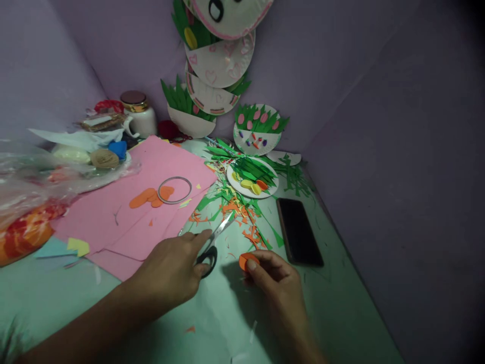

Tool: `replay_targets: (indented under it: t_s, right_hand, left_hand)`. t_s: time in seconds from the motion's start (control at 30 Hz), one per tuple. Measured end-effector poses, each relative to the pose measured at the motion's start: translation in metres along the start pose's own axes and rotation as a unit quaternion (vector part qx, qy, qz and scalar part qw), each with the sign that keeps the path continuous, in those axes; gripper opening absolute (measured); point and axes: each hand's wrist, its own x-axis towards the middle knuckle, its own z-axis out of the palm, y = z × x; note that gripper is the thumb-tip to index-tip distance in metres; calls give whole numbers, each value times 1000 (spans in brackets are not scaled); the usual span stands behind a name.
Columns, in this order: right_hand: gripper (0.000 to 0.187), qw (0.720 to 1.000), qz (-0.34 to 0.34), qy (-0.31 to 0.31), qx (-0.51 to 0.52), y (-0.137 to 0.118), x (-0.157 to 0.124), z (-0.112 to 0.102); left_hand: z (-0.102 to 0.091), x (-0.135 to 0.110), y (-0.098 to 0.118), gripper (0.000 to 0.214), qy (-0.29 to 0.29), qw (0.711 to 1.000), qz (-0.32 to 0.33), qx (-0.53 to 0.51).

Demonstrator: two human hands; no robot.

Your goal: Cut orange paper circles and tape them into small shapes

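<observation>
My left hand (pixel 172 270) rests on black-handled scissors (pixel 214 242) that lie on the table, fingers closed around the handle loops. My right hand (pixel 275 280) pinches a small orange paper piece (pixel 248 260) just above the table. The scissor blades point toward a litter of green and orange paper scraps (pixel 238 207). A paper plate with green grass strips and yellow and orange ovals (pixel 253 177) lies beyond the scraps.
A black phone (pixel 299 230) lies to the right of the hands. Pink paper sheets (pixel 151 202) carry orange cut-outs and a metal ring (pixel 175 189). Plastic bags (pixel 38 192), a jar (pixel 138 111) and decorated paper plates (pixel 222 65) crowd the back corner.
</observation>
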Motion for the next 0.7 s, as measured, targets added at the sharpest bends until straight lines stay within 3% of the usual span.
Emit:
replay_targets:
  t_s: [0.1,0.17,0.2,0.27,0.37,0.43,0.5,0.57,0.7]
  right_hand:
    - [16,1000,11,-5,-9,-2,0,3]
    - [17,1000,17,-4,-2,-3,-1,6]
    - [17,1000,19,-3,0,-3,-1,7]
    - [17,1000,13,-7,-11,-2,-4,8]
    - [13,996,-56,-16,-74,2,-8,9]
    - [14,982,-129,-26,-134,5,-10,9]
    - [16,969,-169,-37,-177,7,-11,9]
    - [15,975,-149,-40,-162,7,-10,9]
    - [23,999,-9,-43,-5,6,-7,12]
  left_hand:
    - [0,-4,0,36,59,996,54,-38]
    - [3,-7,4,28,124,987,58,-85]
    - [6,-7,7,27,129,981,47,-137]
    - [13,-7,15,30,62,957,8,-282]
    - [25,-4,24,44,-47,886,-40,-459]
    - [30,-1,27,38,-47,866,-50,-496]
    - [32,2,27,33,-33,868,-52,-492]
    - [32,3,27,31,-25,872,-53,-486]
    - [29,4,26,25,-8,870,-60,-489]
